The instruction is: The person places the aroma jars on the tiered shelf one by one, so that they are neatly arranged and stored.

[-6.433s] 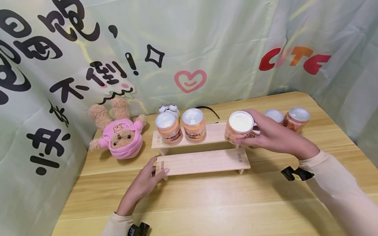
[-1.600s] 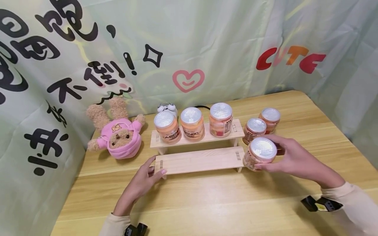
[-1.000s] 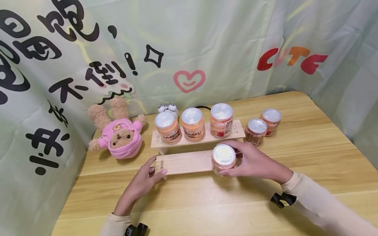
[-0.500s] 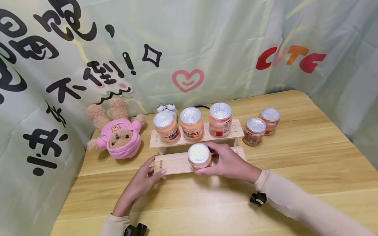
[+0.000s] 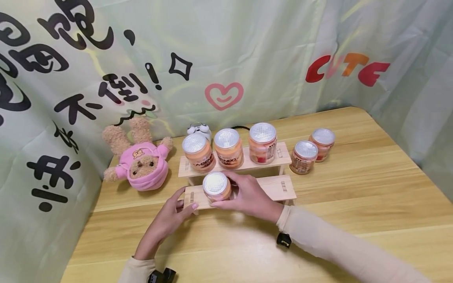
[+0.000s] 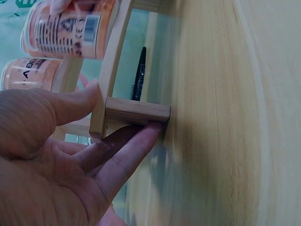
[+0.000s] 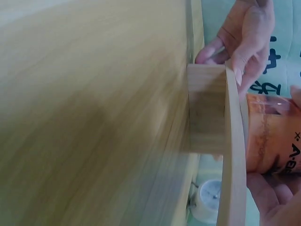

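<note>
In the head view, my left hand [image 5: 169,220] holds the left end of the lower wooden display stand [image 5: 274,188]. The left wrist view shows the thumb on its top edge and fingertips against the leg [image 6: 136,110]. My right hand [image 5: 249,196] grips a clear jar with orange contents and a silver lid [image 5: 216,186], upright over the stand's left part. Whether its base touches the board I cannot tell. Behind, on the upper board [image 5: 283,154], stand a left jar [image 5: 199,155], a middle jar [image 5: 230,151] and a right jar [image 5: 262,145].
Two more lidded jars, a nearer one [image 5: 303,159] and a farther one [image 5: 323,145], stand on the table [image 5: 368,188] at the right. A plush toy in pink [image 5: 143,165] lies at the left. A white alarm clock [image 5: 200,129] sits behind the upper board, before a printed curtain [image 5: 276,59].
Earlier my right hand set a jar at the upper board's right, then took another from the right side. That jar has slid leftward over the lower stand. My left hand stays put.
</note>
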`<state>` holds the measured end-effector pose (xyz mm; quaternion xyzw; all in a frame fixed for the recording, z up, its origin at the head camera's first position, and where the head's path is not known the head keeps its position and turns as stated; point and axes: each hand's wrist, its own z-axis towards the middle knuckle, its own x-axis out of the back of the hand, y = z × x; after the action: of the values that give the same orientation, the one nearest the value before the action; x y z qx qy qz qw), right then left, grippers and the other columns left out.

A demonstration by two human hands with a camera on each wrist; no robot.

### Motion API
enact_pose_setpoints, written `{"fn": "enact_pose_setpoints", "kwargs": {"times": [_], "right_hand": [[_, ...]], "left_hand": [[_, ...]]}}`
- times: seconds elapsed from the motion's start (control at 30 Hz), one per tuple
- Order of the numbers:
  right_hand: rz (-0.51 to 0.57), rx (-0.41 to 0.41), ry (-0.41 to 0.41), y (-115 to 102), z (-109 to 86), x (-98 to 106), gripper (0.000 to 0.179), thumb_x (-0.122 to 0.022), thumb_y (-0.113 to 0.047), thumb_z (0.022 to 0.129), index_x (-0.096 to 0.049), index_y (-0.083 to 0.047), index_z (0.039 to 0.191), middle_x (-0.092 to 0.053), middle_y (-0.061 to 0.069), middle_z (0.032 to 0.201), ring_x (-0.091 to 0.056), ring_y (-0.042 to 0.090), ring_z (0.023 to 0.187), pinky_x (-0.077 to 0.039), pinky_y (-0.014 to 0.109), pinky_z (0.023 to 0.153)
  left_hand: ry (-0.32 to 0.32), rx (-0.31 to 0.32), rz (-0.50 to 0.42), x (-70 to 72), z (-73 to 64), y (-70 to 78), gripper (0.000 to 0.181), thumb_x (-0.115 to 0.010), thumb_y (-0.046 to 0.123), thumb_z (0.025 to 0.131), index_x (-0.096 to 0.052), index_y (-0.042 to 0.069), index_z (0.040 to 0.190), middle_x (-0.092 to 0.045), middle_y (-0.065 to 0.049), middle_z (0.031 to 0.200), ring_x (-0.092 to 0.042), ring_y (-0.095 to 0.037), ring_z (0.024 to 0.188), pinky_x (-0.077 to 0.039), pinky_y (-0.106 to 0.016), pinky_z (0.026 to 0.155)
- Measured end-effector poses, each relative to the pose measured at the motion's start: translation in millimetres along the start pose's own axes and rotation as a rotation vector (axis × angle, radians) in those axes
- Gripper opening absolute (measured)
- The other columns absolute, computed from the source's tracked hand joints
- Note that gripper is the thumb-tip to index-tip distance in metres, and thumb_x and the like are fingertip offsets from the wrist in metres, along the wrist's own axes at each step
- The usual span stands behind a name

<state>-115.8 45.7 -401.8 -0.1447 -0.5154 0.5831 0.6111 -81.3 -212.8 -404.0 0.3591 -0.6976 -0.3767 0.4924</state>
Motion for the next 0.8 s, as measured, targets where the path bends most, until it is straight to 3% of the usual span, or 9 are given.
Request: {"fn": "enact_pose_setpoints", "kwargs": {"times": [0.33, 0.57, 0.8], "right_hand": [[-0.037, -0.004, 0.016, -7.5, 9.3, -17.2, 0.07, -0.095, -0.03, 0.07, -0.065, -0.003, 0.127, -0.073, 0.011, 0.116, -0.07, 0.017, 0.104, -0.056, 0.027, 0.088], [-0.032, -0.036, -0.035, -10.2, 9.0, -10.0, 0.078, -0.096, -0.032, 0.067, -0.062, -0.002, 0.131, -0.07, 0.011, 0.123, -0.068, 0.018, 0.109, -0.055, 0.029, 0.093], [0.054, -0.078, -0.096, -7.1, 2.4, -2.8, 0.082, -0.095, -0.029, 0.068, -0.057, -0.004, 0.137, -0.065, 0.009, 0.133, -0.064, 0.019, 0.119, -0.05, 0.028, 0.101]], "left_hand": [[0.011, 0.013, 0.012, -0.2, -0.3, -0.3, 0.076, -0.067, 0.011, 0.098, -0.021, -0.007, 0.156, -0.067, -0.029, 0.119, -0.069, -0.03, 0.105, -0.055, -0.04, 0.09], [0.016, 0.018, -0.009, -3.4, -0.2, -0.8, 0.077, -0.068, 0.011, 0.098, -0.021, -0.008, 0.156, -0.067, -0.032, 0.119, -0.069, -0.033, 0.104, -0.056, -0.044, 0.091], [0.038, 0.028, 0.023, -2.7, -0.2, -1.7, 0.078, -0.068, 0.013, 0.098, -0.021, -0.008, 0.156, -0.067, -0.032, 0.119, -0.069, -0.034, 0.106, -0.055, -0.046, 0.093]]}}
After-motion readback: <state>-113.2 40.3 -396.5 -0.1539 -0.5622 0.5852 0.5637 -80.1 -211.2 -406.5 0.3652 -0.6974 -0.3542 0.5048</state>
